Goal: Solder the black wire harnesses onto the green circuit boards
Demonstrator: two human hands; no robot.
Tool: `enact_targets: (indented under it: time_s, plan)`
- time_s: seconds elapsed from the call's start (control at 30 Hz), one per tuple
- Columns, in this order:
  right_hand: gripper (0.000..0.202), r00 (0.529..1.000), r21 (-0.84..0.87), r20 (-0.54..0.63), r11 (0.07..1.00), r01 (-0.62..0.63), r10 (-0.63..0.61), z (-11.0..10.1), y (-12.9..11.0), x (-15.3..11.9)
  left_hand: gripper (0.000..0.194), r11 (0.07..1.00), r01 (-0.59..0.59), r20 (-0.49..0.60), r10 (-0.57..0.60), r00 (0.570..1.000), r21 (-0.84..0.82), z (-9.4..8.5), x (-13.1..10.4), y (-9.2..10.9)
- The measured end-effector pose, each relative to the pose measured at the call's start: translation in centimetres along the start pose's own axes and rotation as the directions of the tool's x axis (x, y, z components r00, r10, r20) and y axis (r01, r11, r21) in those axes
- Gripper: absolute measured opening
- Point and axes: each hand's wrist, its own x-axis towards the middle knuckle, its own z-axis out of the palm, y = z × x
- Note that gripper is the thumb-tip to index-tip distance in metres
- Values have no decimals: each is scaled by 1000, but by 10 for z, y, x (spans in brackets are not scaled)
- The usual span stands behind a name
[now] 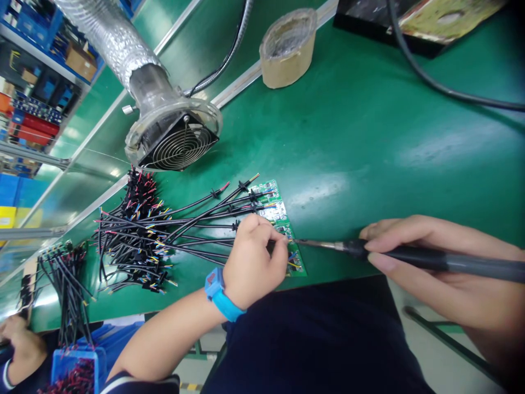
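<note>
My right hand point(426, 257) is closed around a soldering iron point(426, 259), whose tip points left and meets the edge of a green circuit board point(268, 189). Over the board, my left hand point(258, 257) pinches a black cable point(205, 241) close to its wire end; the fingers hide the exact grip. Other black cables with coloured wire ends lie across the board's upper part. To the left, a heap of black cables point(139, 235) with red, blue and yellow ends rests on the green table point(389, 142). A blue watch is on my left wrist.
A fume extractor with a round fan grille point(182, 148) hangs above the cables. A tape roll point(287, 49) stands at the back; a dark cord point(435, 82) curves at upper right. At far left are another person's hand point(16, 334) and a blue bin point(77, 366).
</note>
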Motion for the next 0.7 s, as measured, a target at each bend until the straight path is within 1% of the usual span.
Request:
enact_targets:
  time_s: [0.17,0.37,0.47,0.5,0.57,0.63,0.7]
  plan:
    - [10,995,-3,-12,995,-99,99,0,-7,0,11,998,-43,-26,45,999,55,3,-2,-1]
    - [9,996,1,11,996,-88,88,-1,-9,-1,10,994,-76,-42,79,996,83,5,-4,-2]
    - [8,992,10,18,992,-126,126,-1,-10,-2,10,993,-84,-33,87,996,81,4,-4,-3]
    - [7,989,17,3,989,-149,149,-1,-10,-3,10,993,-85,-31,87,996,80,4,-4,-3]
    - [5,976,57,-79,978,-199,204,0,-9,-6,10,994,-83,-25,85,996,78,4,-4,-3]
    - [5,949,120,-182,964,-236,255,1,-6,-7,10,994,-79,-18,80,997,77,3,-4,-4]
    - [7,928,163,-240,954,-251,285,3,-5,-8,11,994,-77,-9,77,997,77,3,-4,-4]
